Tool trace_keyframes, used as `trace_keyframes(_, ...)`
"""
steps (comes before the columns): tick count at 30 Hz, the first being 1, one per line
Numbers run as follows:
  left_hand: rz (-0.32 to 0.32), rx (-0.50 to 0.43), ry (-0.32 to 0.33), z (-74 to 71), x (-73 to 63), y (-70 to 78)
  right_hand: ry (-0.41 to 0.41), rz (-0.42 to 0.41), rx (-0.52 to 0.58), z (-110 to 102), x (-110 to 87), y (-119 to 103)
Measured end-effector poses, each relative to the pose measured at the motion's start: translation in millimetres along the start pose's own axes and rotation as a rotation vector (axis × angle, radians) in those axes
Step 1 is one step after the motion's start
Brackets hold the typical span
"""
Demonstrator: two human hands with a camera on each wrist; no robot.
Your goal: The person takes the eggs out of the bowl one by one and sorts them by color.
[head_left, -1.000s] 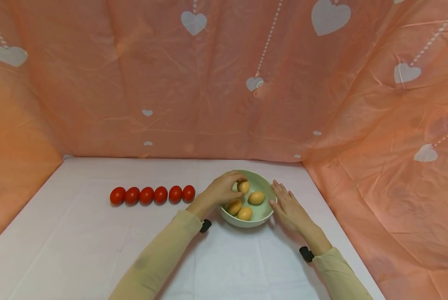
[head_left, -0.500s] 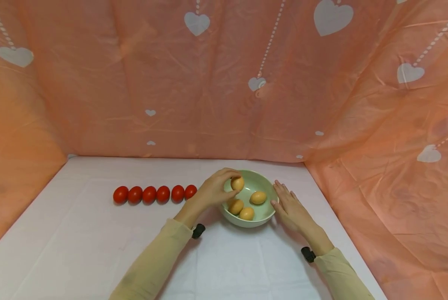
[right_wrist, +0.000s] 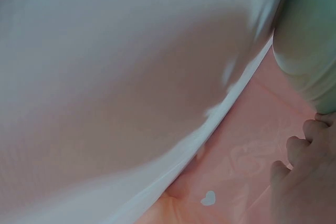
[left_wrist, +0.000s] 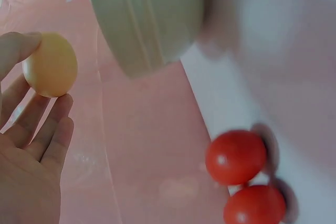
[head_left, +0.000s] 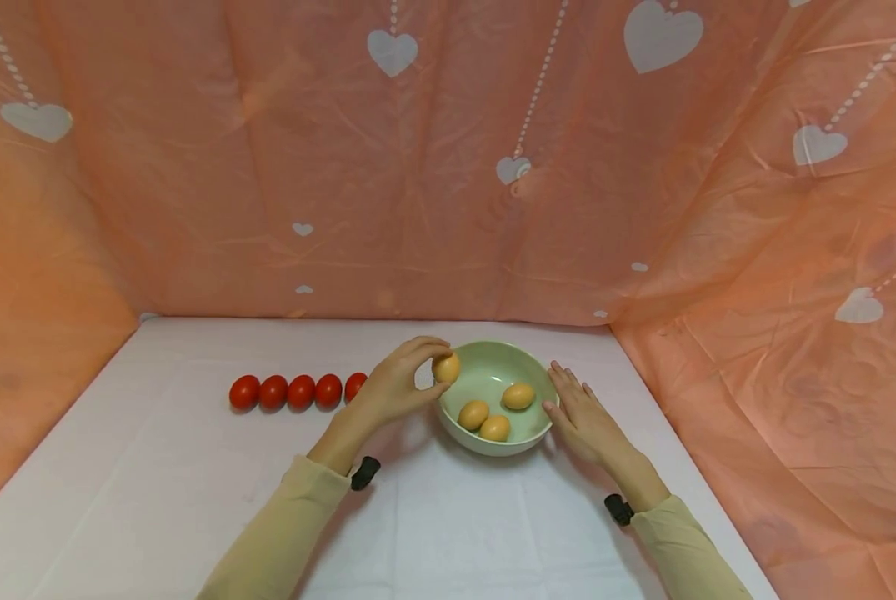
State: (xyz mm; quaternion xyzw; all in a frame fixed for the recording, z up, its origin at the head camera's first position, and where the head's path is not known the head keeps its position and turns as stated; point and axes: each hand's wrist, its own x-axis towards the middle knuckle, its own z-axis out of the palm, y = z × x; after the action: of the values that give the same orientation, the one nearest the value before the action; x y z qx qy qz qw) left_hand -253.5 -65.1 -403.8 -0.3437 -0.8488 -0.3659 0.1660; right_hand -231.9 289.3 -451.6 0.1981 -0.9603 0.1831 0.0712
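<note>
My left hand [head_left: 397, 383] pinches a yellow egg [head_left: 446, 367] between thumb and fingertips, at the left rim of a pale green bowl [head_left: 493, 365]. In the left wrist view the held egg [left_wrist: 51, 65] shows smooth and oval, beside the outer wall of the bowl [left_wrist: 152, 19]. Three more yellow eggs lie inside the bowl, one egg [head_left: 518, 396] at the right and two together near the front. My right hand [head_left: 584, 421] rests its straight fingers along the bowl's right side; the right wrist view shows those fingers [right_wrist: 299, 148] close to the bowl's wall.
A row of several red tomatoes [head_left: 301, 392] stands left of the bowl, its right end hidden behind my left hand. A white cloth [head_left: 155, 483] covers the table. Orange sheeting [head_left: 448, 250] with white hearts hangs behind and on both sides.
My left hand has lifted an egg from inside the bowl and moved it left to the rim. The right hand has stayed at the bowl's side.
</note>
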Motion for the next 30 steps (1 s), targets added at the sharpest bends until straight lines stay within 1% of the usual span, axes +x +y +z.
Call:
trace_keyframes(5, 0.000, 0.034, 0.011, -13.5, -14.5, -3.6, -0.001, -0.002, -0.004, -0.2, -0.7, -0.3)
trace_keyframes(9, -0.032, 0.069, 0.006, -24.8, -26.1, -6.0, 0.004, -0.002, -0.002, -0.8, -1.1, -0.1)
trace_keyframes(13, -0.058, 0.077, 0.004, -36.7, -38.4, -9.2, 0.014, -0.010, -0.003, -1.2, -1.0, -0.6)
trace_keyframes(20, -0.039, 0.105, 0.022, -56.1, -61.3, -17.0, 0.028, -0.020, 0.006, -1.9, -1.3, -2.5)
trace_keyframes(23, -0.055, 0.127, 0.027, -64.4, -71.9, -20.2, 0.036, -0.024, 0.004, -1.7, -1.4, -2.5)
trace_keyframes(30, -0.123, 0.150, 0.024, -85.4, -95.3, -26.8, 0.031, -0.020, 0.007, -1.2, -1.7, -1.5)
